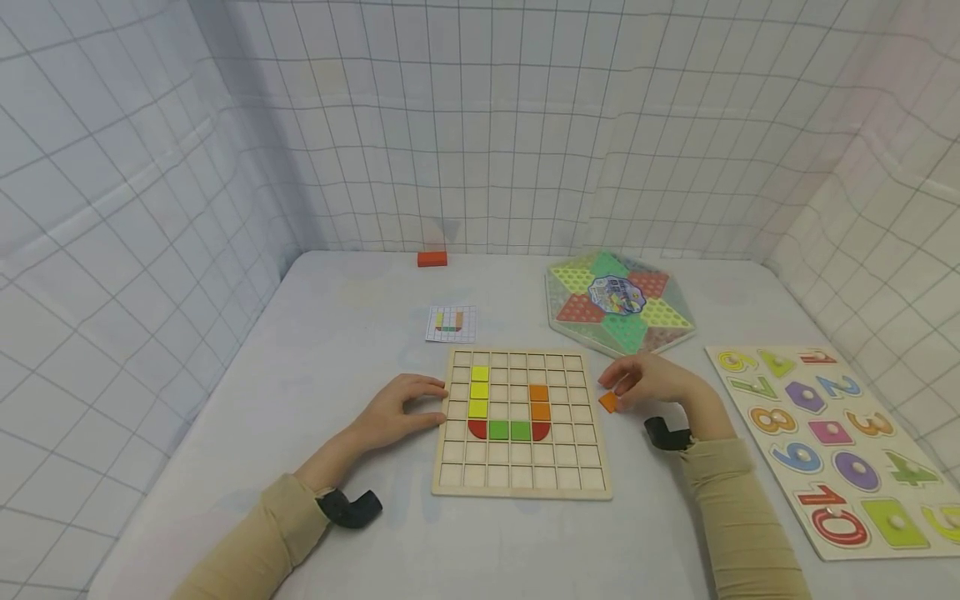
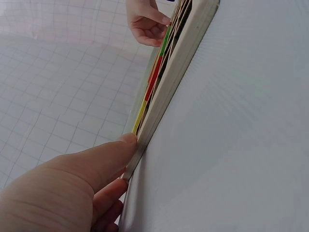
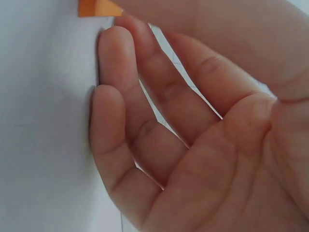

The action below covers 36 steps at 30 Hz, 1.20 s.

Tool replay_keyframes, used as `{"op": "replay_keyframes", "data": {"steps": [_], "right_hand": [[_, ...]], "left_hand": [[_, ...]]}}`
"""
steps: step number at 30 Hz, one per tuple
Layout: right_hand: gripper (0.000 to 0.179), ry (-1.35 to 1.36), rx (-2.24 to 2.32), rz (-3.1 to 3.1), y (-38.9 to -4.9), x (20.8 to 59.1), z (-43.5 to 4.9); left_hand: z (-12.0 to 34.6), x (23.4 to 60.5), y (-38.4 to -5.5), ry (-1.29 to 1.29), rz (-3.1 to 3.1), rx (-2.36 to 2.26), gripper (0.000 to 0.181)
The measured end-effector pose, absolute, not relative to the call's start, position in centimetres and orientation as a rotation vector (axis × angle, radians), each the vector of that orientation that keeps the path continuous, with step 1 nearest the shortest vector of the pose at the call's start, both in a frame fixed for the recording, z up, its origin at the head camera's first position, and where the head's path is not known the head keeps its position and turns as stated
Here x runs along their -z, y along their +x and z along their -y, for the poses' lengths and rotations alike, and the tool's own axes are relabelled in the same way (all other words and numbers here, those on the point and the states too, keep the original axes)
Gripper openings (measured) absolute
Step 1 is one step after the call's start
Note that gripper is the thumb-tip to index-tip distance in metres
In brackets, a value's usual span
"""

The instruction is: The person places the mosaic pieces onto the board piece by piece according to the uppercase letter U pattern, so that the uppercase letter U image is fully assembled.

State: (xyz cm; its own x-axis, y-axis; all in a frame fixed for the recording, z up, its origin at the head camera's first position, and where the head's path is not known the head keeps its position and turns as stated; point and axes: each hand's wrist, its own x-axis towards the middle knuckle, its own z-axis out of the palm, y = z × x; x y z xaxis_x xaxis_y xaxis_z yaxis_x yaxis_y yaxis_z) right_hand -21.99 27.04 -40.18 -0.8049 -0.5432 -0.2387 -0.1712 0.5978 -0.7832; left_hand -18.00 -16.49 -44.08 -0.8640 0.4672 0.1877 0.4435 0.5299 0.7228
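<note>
A wooden grid board (image 1: 480, 479) lies on the table. On it, yellow, red, green and orange tiles (image 1: 540, 412) form a U; the two red corner pieces (image 1: 477, 429) are rounded. My left hand (image 1: 393, 410) touches the board's left edge, thumb and fingertips against the rim. To the right of the board, my right hand (image 1: 647, 379) pinches a loose orange square tile (image 1: 608, 402) close over the tabletop. In the right wrist view that orange tile (image 3: 99, 7) shows at the top by the thumb, with the other fingers bent against the table.
A small pattern card (image 1: 451, 324) with a matching U lies behind the board, and a red block (image 1: 432, 259) sits farther back. A hexagonal star-patterned game board (image 1: 619, 302) stands back right. A number and shape puzzle board (image 1: 847, 450) lies at the right.
</note>
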Motion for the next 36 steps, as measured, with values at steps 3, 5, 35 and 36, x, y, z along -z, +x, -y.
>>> {"op": "replay_keyframes", "data": {"steps": [3, 5, 35, 36], "right_hand": [[0.040, -0.553, 1.099, -2.371, -21.99, 40.16, -26.98], [0.040, -0.548, 1.106, -2.366, -21.99, 40.18, -26.93], [0.032, -0.496, 0.996, -2.497, -21.82, 40.55, -26.49], [0.032, -0.498, 0.992, -2.500, -21.81, 40.53, -26.46]], "left_hand": [[16.47, 44.07, -18.00, 0.812, -2.722, -1.273, 0.037], [16.47, 44.04, -17.98, 0.809, -2.721, -1.273, 0.037], [16.43, 43.94, -17.85, 0.796, -2.711, -1.283, 0.037], [16.43, 43.96, -17.86, 0.798, -2.712, -1.283, 0.037]]}}
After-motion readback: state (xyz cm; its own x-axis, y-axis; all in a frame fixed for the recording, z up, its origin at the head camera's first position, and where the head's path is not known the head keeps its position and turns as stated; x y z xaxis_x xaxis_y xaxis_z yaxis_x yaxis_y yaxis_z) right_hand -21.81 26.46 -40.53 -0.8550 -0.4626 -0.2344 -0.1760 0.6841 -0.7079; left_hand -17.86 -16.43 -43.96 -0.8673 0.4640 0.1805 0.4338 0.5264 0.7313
